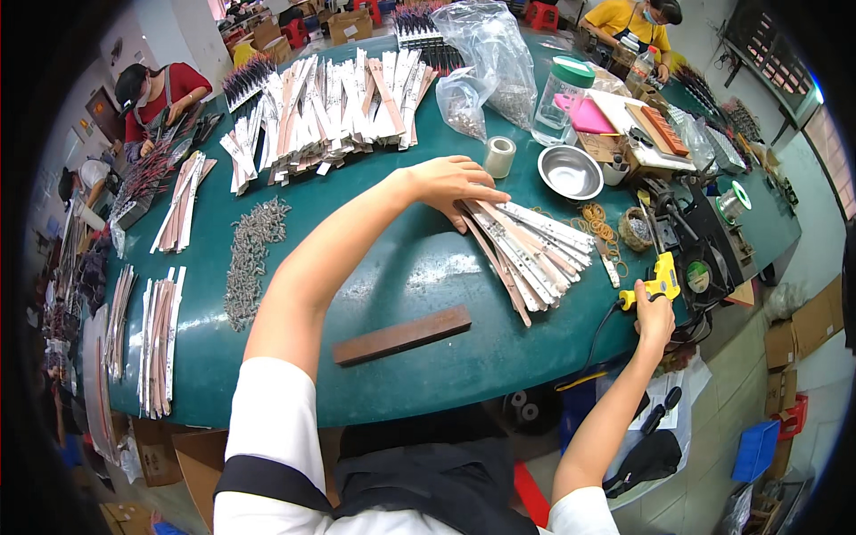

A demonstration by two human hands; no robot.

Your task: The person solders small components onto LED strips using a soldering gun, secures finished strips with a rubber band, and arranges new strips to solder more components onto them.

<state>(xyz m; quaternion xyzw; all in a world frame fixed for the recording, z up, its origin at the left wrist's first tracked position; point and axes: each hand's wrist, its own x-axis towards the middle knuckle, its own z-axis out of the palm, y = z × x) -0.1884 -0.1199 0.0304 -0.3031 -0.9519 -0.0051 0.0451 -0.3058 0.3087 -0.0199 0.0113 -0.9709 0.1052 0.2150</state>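
Heap of small grey metal pieces (256, 263) could scatter if the left forearm brushed it. Left hand (450, 185) clasps the upper end of a fanned bundle of thin white-and-tan flat strips (535, 254) on the green table (419, 392); a loosened hold could let them slide, and its palm hides their ends. Right hand (655, 316) wraps the yellow pistol-shaped tool (664, 275), whose trailing black cable could snag; its trigger is hard to make out.

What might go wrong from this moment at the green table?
The strip bundle fans out from the left hand, so a loose grip might let some slide. The yellow tool in the right hand has a cable near the table edge, which might snag. The left arm might scatter the small metal parts.
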